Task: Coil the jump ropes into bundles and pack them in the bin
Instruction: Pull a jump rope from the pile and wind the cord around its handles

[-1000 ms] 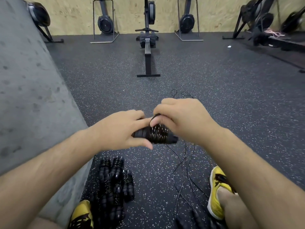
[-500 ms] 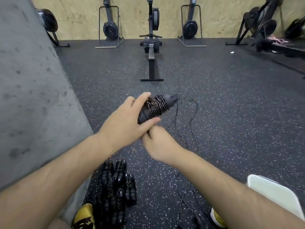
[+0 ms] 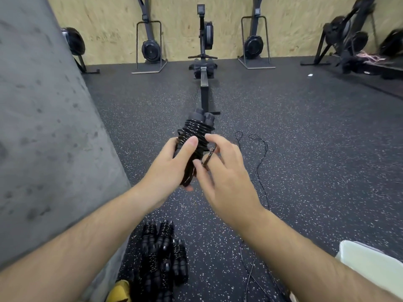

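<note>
A black jump rope bundle [image 3: 194,134], two handles side by side with cord wound around them, points up and away in front of me. My left hand [image 3: 172,168] grips its lower part, thumb across the coils. My right hand [image 3: 224,171] is beside it on the right, fingers hooked through a small loop of the rope's cord. More loose black cord [image 3: 259,168] trails over the floor to the right. Several finished bundles [image 3: 162,256] lie in a pile on the floor below my left forearm.
A grey concrete wall [image 3: 50,131] rises close on the left. A rowing machine [image 3: 204,68] stands straight ahead, with other gym machines along the plywood back wall. A white container's corner [image 3: 370,264] shows at bottom right. A yellow shoe [image 3: 118,290] sits at the bottom.
The bundle has swung from lying sideways to pointing up and away. My right hand went from over it to below it, then came up on its right side with a cord loop.
</note>
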`<act>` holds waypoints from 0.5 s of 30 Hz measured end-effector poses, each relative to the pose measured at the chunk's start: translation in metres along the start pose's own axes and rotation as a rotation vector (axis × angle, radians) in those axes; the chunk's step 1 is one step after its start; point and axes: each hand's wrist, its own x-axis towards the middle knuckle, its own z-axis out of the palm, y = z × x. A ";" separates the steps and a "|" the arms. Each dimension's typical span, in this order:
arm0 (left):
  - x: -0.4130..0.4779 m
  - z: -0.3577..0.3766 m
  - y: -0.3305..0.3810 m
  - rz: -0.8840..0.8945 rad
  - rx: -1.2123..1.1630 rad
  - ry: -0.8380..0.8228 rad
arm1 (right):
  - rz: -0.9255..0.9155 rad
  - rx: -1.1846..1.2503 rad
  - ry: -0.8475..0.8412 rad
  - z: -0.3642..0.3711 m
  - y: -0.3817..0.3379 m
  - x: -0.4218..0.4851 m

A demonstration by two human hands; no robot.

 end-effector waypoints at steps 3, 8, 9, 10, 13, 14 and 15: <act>0.000 0.003 0.008 -0.050 -0.151 0.041 | -0.039 -0.030 0.030 -0.002 0.000 0.003; -0.002 0.005 0.016 -0.055 -0.237 0.083 | 0.002 0.132 0.064 -0.002 0.002 0.007; -0.002 0.004 0.015 -0.040 -0.246 0.073 | 0.019 0.165 0.074 -0.003 0.003 0.008; -0.001 0.004 0.014 -0.017 -0.257 0.062 | 0.036 0.193 0.088 -0.004 0.003 0.009; 0.000 0.004 0.011 0.079 -0.230 0.011 | 0.084 0.357 0.131 -0.004 0.005 0.010; 0.000 0.005 0.010 0.113 -0.192 -0.010 | 0.098 0.432 0.127 -0.004 0.005 0.010; 0.000 0.006 0.009 0.138 -0.164 -0.026 | 0.099 0.471 0.107 -0.004 0.005 0.010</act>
